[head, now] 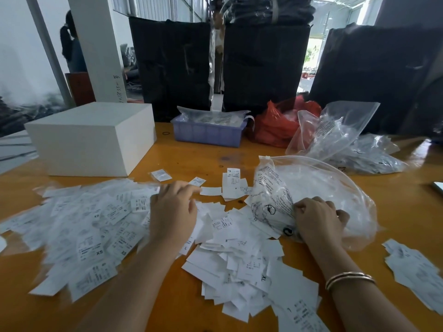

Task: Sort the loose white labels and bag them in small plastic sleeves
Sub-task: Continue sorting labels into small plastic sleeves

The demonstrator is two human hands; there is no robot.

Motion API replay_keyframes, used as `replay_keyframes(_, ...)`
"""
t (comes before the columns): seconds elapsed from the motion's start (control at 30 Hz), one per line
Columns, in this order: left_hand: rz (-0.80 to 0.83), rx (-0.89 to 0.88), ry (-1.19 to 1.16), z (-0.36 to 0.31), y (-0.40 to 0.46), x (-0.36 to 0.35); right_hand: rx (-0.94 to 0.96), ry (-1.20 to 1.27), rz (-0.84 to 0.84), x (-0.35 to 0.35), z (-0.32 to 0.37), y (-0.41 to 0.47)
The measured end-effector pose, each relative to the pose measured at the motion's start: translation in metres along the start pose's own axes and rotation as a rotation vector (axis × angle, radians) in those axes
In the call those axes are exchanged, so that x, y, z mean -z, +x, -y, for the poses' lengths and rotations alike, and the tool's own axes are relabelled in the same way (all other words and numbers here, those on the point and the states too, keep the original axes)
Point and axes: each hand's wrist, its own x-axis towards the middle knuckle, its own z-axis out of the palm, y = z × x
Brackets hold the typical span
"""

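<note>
The glossy orange wooden counter [191, 161] carries everything. At its far edge stand 3 tall black fabric bundles [172, 65], the largest things in view. Nearer, on the left, sits a plain white rectangular box [91, 137]. Across the near half spreads the heap of loose white printed labels [230, 255], some marked XS, S or XL; it runs from the left edge, under both forearms, to a smaller cluster at the right edge.

A large clear plastic zip bag with black print [318, 188] lies right of centre, crumpled. Behind it rests a second clear plastic bag [335, 130] propped over a pile of small filled plastic sleeves [366, 156]. A red plastic bag [275, 125] lies beside a lavender plastic tray [208, 135] holding clear packets.

The left hand [172, 212] lies palm down on the labels, fingers [189, 188] loosely spread and reaching forward. The right hand [318, 219], wearing 2 thin gold bangles [347, 279] at the wrist, rests on the zip bag with fingers curled, gripping its crumpled film.

A small stack of labels topped XL [233, 180] and 1 small clear sleeve holding a label [160, 174] lie just beyond the left hand.
</note>
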Motion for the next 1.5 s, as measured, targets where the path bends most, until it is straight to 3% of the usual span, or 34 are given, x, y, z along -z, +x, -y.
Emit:
replay_keyframes(0.13, 0.08, -0.229, -0.151, -0.015, -0.006, -0.002, -0.037, 0.074, -0.054, 0.001, 0.001, 0.001)
replay_keyframes(0.23, 0.154, -0.282, -0.224, -0.02, -0.01, -0.006, -0.072, 0.191, -0.097, 0.0, -0.001, 0.003)
replay_keyframes(0.47, 0.169, -0.164, -0.371, -0.022, -0.009, -0.009, -0.107, 0.216, -0.108, -0.004, -0.003, 0.005)
replay_keyframes(0.63, 0.142, -0.073, -0.427, -0.022, -0.01, -0.011, -0.074, 0.282, -0.269, 0.001, -0.003, 0.005)
replay_keyframes(0.73, 0.094, -0.081, -0.441, -0.023, -0.01, -0.01, 0.044, 0.38, -0.423, 0.005, 0.003, 0.0)
replay_keyframes(0.83, 0.043, -0.081, -0.473, -0.026, -0.009, -0.005, 0.297, 0.499, -0.51, 0.012, 0.015, -0.011)
replay_keyframes(0.93, 0.081, -0.11, -0.59, -0.028, -0.01, -0.002, 0.444, 0.803, -0.179, 0.014, 0.035, -0.03)
replay_keyframes(1.0, 0.227, -0.095, -0.729, -0.03, -0.011, 0.002, 0.484, 0.945, 0.061, 0.012, 0.048, -0.04)
replay_keyframes(1.1, 0.438, -0.063, -0.821, -0.03, -0.012, 0.004, 0.528, 1.02, 0.183, 0.009, 0.055, -0.044)
replay_keyframes(1.2, 0.535, -0.087, -0.814, -0.031, -0.013, 0.001, 0.547, 1.059, 0.237, 0.008, 0.054, -0.043)
replay_keyframes(1.3, 0.395, -0.115, -0.789, -0.032, -0.013, -0.003, 0.514, 1.09, 0.267, 0.006, 0.054, -0.043)
replay_keyframes(1.4, 0.168, 0.038, -0.836, -0.028, -0.008, -0.004, 0.449, 1.035, 0.32, 0.001, 0.058, -0.042)
replay_keyframes(1.5, 0.021, 0.221, -0.929, -0.022, -0.005, -0.003, 0.632, 0.467, 0.305, -0.01, 0.059, -0.043)
